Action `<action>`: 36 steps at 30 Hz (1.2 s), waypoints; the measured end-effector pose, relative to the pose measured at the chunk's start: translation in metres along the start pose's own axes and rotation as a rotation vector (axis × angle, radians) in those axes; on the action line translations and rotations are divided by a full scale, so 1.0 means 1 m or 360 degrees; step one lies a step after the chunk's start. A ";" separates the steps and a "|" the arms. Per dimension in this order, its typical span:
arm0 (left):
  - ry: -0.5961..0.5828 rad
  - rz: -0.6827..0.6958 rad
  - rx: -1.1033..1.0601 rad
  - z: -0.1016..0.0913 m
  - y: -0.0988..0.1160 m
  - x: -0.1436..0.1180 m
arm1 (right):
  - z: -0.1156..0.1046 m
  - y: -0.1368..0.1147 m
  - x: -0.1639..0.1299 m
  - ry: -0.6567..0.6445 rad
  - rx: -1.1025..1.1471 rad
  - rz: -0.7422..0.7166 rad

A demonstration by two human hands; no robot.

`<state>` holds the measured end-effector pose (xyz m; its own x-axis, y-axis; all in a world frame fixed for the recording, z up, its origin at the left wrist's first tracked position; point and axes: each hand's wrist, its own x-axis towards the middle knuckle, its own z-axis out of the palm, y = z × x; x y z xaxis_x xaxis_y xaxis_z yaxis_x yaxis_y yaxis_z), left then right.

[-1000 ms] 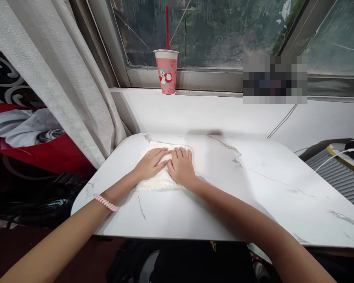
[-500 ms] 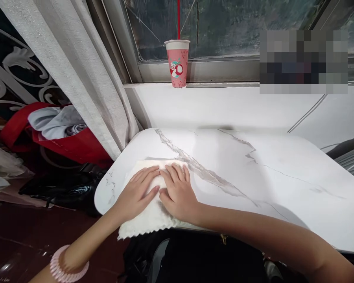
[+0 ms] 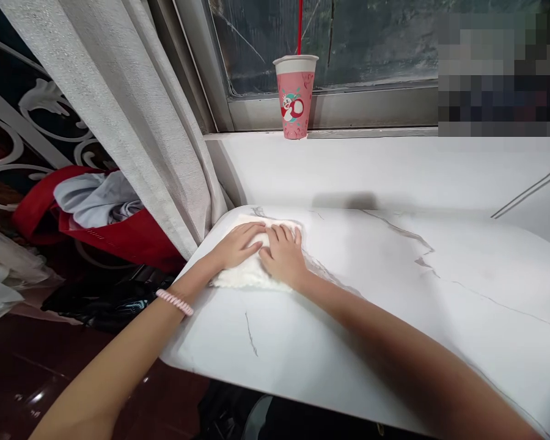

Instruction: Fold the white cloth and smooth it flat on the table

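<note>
White marble table point(image 3: 394, 293) under a window, both hands pressing a cloth point(image 3: 242, 276)

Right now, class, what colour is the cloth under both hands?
White: the cloth lies on the marbled white table. The head view shows it best.

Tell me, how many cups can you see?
1. The pink cup with a red straw stands on the window ledge, behind the marble table, far from both hands pressing the white cloth. A blurred patch might hide more.
</note>
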<state>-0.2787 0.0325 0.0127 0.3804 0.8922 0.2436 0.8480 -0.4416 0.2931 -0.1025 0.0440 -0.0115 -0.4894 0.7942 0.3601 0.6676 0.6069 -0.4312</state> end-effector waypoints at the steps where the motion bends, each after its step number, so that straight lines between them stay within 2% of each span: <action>1: 0.0010 0.0011 0.0010 0.001 -0.009 0.011 | 0.003 0.004 0.012 0.0023 -0.0006 0.0012; 5: 0.0059 0.0037 0.0029 0.004 -0.041 0.046 | 0.014 0.018 0.052 0.0107 -0.0027 0.0031; 9: 0.0095 0.0072 0.0027 0.004 -0.061 0.067 | 0.025 0.023 0.078 0.0157 -0.0092 0.0054; 13: 0.0078 0.0053 0.0031 0.002 -0.074 0.074 | 0.031 0.023 0.092 0.0154 -0.0158 0.0061; 18: 0.0068 0.0023 0.0102 0.001 -0.078 0.068 | 0.032 0.020 0.097 0.0115 -0.0194 0.0041; 23: 0.0104 -0.0026 0.0165 0.002 -0.072 0.051 | 0.031 0.017 0.088 0.0126 -0.0144 -0.0064; 27: 0.0168 -0.0108 0.0164 0.001 -0.060 0.025 | 0.031 0.006 0.070 0.0083 -0.0132 -0.0135; 31: 0.0159 -0.0197 0.0153 -0.003 -0.036 -0.012 | 0.029 -0.013 0.041 0.0053 -0.0117 -0.0202; 36: 0.0188 -0.0286 0.0241 -0.006 0.006 -0.069 | 0.019 -0.038 -0.005 0.0006 -0.0012 -0.0351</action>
<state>-0.3025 -0.0325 0.0034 0.1806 0.9338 0.3088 0.9471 -0.2499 0.2016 -0.1358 0.0181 -0.0124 -0.6221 0.6420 0.4481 0.5487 0.7658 -0.3354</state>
